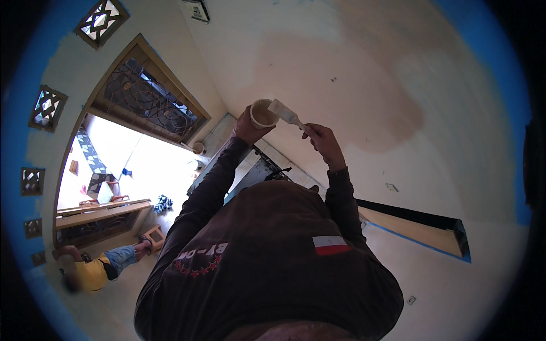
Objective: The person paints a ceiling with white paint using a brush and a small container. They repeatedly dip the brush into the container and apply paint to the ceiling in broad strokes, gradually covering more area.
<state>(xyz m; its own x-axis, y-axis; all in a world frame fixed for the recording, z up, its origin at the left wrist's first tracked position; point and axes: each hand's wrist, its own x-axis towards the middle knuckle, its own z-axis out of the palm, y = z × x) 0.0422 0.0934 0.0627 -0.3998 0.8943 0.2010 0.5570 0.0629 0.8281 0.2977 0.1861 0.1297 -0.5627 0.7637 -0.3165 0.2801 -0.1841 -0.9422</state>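
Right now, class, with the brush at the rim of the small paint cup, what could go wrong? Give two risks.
1. The left hand holds the paint cup raised and tilted; it could spill onto the dark sleeve below.
2. The right hand holds the paintbrush by its handle end only, bristles over the cup's rim; paint may drip onto the floor tiles.
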